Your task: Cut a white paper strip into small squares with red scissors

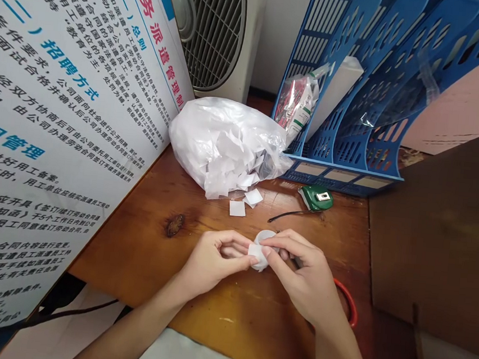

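In the head view, my left hand [214, 259] pinches a small white square [255, 251] between thumb and fingers over the wooden table. My right hand [306, 270] meets it there, thumb and forefinger closed on the same white piece. Just behind the fingertips is a round, whitish translucent piece [265, 236], perhaps a small roll or cup; the fingers partly cover it. Beyond my hands, a clear plastic bag [228, 122] lies on its side with many white squares spilling from its mouth. Two loose squares, one of them a flat white square [237, 208], rest in front of it.
A green tape measure [316, 197] with a black strap lies ahead of my right hand. A red handle [349, 303] shows beside my right wrist. At the back stand a blue file rack [341, 175] and a fan [214, 30]. A printed board [58, 128] leans at left; a brown panel [437, 238] borders the right.
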`<action>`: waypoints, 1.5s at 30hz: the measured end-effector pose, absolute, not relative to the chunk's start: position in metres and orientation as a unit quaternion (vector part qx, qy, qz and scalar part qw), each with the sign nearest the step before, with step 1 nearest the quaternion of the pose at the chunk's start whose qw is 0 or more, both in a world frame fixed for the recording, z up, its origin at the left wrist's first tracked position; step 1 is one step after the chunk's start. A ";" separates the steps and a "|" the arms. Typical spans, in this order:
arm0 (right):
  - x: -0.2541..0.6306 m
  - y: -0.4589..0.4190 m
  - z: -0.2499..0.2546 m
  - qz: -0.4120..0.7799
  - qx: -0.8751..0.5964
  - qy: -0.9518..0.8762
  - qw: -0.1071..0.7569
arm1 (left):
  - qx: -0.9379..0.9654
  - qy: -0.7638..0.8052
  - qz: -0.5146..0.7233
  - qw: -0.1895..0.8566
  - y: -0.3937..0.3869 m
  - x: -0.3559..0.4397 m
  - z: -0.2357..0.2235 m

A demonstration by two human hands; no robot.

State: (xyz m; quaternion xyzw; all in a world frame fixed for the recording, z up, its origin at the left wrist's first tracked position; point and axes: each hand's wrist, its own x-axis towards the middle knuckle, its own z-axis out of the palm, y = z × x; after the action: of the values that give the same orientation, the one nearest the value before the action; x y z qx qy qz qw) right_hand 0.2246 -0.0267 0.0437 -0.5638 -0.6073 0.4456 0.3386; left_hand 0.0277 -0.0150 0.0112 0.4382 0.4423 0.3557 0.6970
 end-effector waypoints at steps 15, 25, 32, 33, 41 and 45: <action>0.228 -0.022 0.049 0.525 -0.557 -0.572 0.296 | 0.390 0.436 0.330 0.741 -0.010 0.022 0.015; 0.232 -0.024 0.040 0.538 -0.530 -0.555 0.349 | 0.353 0.438 0.351 0.749 -0.010 0.027 0.018; 0.235 -0.025 0.039 0.550 -0.526 -0.547 0.349 | 0.357 0.441 0.342 0.749 -0.008 0.024 0.019; 0.234 -0.025 0.040 0.548 -0.528 -0.548 0.347 | 0.359 0.442 0.338 0.750 -0.008 0.024 0.019; 0.235 -0.024 0.037 0.547 -0.529 -0.557 0.332 | 0.367 0.433 0.315 0.760 -0.009 0.021 0.018; 0.234 -0.024 0.045 0.549 -0.519 -0.582 0.301 | 0.378 0.429 0.276 0.772 -0.009 0.016 0.019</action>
State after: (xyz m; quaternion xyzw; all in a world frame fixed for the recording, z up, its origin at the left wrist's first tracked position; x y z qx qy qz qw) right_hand 0.2345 -0.0236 0.0454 -0.5186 -0.5823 0.5488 0.3012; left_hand 0.0165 -0.0086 0.0186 0.3783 0.4292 0.2763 0.7722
